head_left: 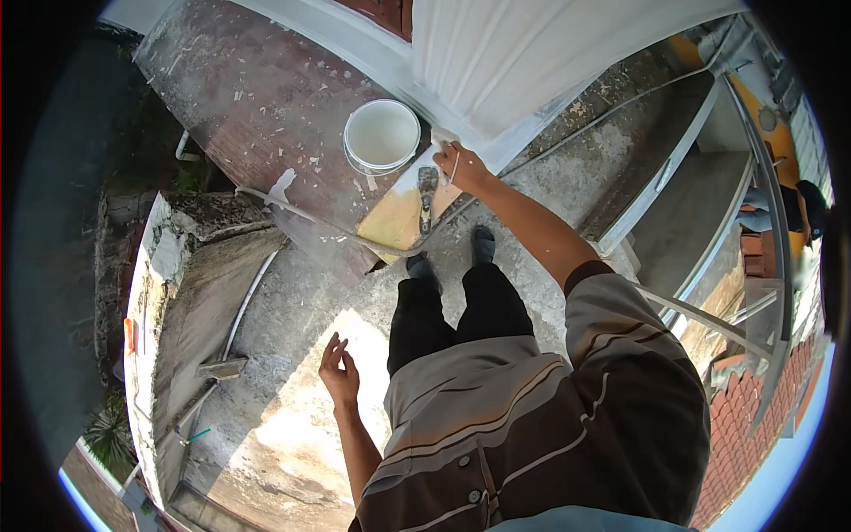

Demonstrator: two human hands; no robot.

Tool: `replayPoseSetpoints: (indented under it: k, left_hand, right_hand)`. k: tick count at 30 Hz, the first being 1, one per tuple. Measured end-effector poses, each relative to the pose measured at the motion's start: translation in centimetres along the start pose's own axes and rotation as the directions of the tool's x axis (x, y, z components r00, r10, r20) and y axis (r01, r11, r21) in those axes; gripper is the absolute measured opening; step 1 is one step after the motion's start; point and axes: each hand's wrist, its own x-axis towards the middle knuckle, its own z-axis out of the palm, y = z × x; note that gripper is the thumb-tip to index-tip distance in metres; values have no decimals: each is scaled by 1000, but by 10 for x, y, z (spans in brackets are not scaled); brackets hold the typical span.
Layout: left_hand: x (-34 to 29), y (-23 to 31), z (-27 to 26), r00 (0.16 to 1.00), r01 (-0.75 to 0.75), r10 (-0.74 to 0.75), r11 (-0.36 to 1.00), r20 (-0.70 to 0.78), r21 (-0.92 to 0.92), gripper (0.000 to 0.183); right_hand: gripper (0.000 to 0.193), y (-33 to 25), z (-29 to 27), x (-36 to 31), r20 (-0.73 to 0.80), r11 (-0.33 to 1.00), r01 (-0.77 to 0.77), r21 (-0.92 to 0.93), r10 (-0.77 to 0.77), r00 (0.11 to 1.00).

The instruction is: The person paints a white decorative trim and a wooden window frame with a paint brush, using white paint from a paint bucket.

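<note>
My right hand (461, 166) reaches forward to the foot of the white-painted column (496, 62). Its fingers are closed at the painted base; a small whitish thing at the fingertips is too small to name. Left of that hand stands a white bucket (383, 133), its inside pale and its wire handle hanging down. A putty knife (426, 197) with a dirty, paint-smeared blade lies on the pale yellow ledge corner, just below the right hand. Away from all this, my left hand (339, 372) hangs low over the sunlit floor, fingers apart, holding nothing.
Chips and white spatters dot the reddish ledge (257, 97). A grey pipe (310, 217) runs along its edge. My feet stand on rough concrete (310, 293). To the left is a weathered low wall (199, 301); metal-framed panels (683, 230) stand at the right.
</note>
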Motion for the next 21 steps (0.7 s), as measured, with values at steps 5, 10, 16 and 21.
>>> replayPoseSetpoints:
  k: [5, 10, 16, 21]
  left_hand:
    - [8, -22, 12, 999, 23, -24, 1000, -47, -3, 28]
    - [10, -29, 10, 998, 22, -26, 998, -60, -62, 28]
    - [29, -17, 11, 984, 163, -171, 975, -44, -149, 28]
    - [31, -18, 19, 995, 74, -80, 992, -58, -100, 28]
  right_hand:
    - [16, 60, -37, 54, -53, 982, -123, -141, 116, 992]
    - [15, 63, -213, 45, -289, 987, -127, -97, 94, 953]
    - [17, 12, -319, 26, -544, 998, 10, 64, 27, 839]
    - [22, 8, -95, 20, -159, 999, 14, 37, -8, 987]
